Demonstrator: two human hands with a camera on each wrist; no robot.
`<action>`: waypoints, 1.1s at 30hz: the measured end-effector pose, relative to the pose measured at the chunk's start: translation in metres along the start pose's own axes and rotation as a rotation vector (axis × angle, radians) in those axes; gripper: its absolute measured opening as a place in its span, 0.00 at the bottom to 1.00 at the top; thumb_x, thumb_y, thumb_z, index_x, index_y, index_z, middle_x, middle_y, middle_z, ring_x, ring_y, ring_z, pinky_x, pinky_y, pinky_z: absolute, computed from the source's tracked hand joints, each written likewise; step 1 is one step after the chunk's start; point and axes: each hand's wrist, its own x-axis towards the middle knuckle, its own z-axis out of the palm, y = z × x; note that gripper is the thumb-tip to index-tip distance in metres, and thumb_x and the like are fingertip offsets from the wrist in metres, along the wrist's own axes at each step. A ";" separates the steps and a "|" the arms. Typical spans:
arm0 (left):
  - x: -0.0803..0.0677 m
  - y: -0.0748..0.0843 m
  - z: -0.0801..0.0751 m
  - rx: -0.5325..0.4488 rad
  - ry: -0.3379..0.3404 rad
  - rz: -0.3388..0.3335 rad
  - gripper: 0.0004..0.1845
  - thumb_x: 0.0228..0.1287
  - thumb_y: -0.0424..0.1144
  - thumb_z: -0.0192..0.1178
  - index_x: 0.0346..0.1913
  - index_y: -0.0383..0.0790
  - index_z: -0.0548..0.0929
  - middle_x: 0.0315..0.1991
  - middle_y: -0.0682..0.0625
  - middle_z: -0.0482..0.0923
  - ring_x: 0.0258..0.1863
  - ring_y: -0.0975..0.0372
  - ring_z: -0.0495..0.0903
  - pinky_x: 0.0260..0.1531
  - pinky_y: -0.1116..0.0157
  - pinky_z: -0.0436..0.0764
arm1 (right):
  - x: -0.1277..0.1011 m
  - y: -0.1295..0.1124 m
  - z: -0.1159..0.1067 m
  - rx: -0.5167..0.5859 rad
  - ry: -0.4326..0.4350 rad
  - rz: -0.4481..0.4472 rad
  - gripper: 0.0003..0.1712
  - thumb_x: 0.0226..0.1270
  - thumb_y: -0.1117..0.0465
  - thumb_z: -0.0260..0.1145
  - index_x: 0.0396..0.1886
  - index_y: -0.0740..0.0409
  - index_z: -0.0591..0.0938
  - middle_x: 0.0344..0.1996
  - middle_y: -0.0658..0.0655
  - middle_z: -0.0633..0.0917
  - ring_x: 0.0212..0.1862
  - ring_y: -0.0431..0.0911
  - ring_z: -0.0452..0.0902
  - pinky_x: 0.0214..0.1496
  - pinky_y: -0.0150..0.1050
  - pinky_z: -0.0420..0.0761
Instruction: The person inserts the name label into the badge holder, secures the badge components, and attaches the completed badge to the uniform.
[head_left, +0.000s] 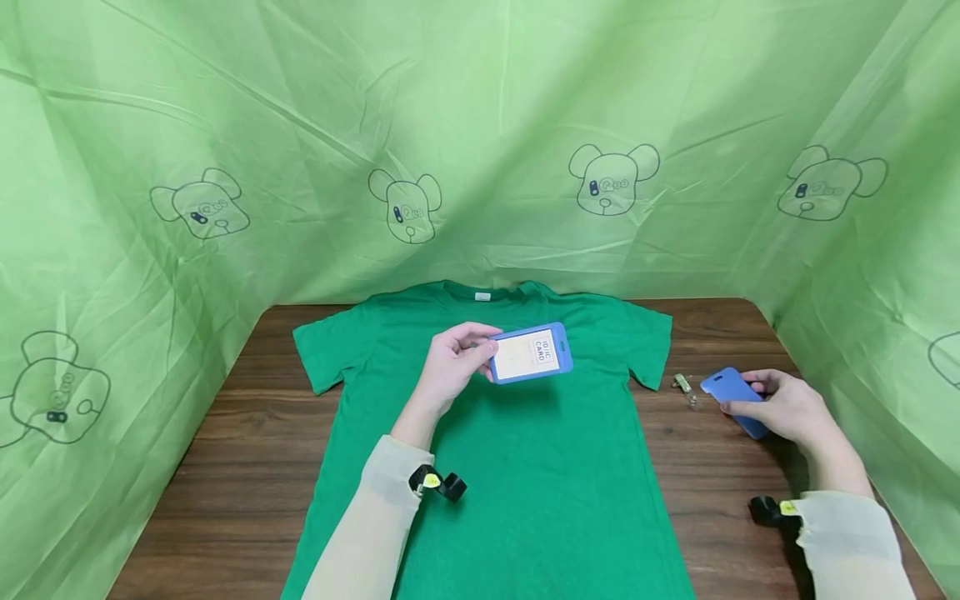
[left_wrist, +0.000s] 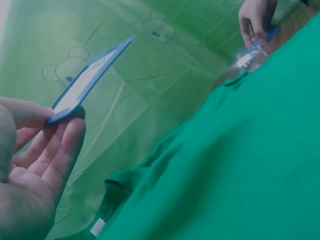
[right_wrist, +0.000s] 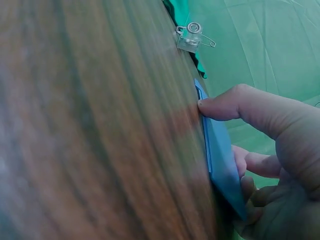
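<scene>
- the head view is bright and evenly lit, sharp across the frame, with soft shadows under the card holder (head_left: 531, 353) and beside the right hand (head_left: 783, 408).
- the left wrist view is dimmer with a bluish-green cast; the near left hand (left_wrist: 35, 165) is out of focus, and a white glare spot shows by the far hand.
- the right wrist view shows the wooden table (right_wrist: 90, 125) heavily blurred and stretched close to the lens.

The card insert in the blue badge holder (head_left: 531, 353) reads "ID IC CARD", printed sideways along its right end. Lettering on the bear motifs (head_left: 613, 179) of the green backdrop is too small to read. No other text is legible.
</scene>
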 end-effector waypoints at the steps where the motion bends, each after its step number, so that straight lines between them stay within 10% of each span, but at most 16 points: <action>1: 0.000 0.000 0.000 -0.001 0.000 0.000 0.12 0.76 0.28 0.67 0.57 0.27 0.88 0.41 0.39 0.89 0.31 0.57 0.89 0.30 0.65 0.90 | 0.000 0.001 0.000 -0.003 0.003 -0.003 0.47 0.67 0.41 0.81 0.69 0.74 0.76 0.58 0.78 0.82 0.54 0.66 0.80 0.44 0.46 0.76; 17: 0.000 0.000 -0.001 -0.002 -0.005 0.005 0.12 0.77 0.28 0.66 0.58 0.26 0.87 0.41 0.39 0.89 0.32 0.57 0.90 0.30 0.65 0.89 | 0.005 -0.006 0.013 0.145 0.136 -0.124 0.27 0.79 0.54 0.72 0.63 0.72 0.80 0.44 0.68 0.87 0.36 0.29 0.73 0.32 0.31 0.77; 33: 0.001 0.000 -0.002 0.002 -0.007 0.002 0.11 0.77 0.29 0.66 0.57 0.29 0.88 0.41 0.41 0.89 0.32 0.57 0.90 0.30 0.66 0.89 | 0.000 -0.028 0.007 0.286 0.235 -0.257 0.24 0.83 0.59 0.68 0.72 0.63 0.78 0.39 0.42 0.81 0.39 0.32 0.75 0.34 0.27 0.75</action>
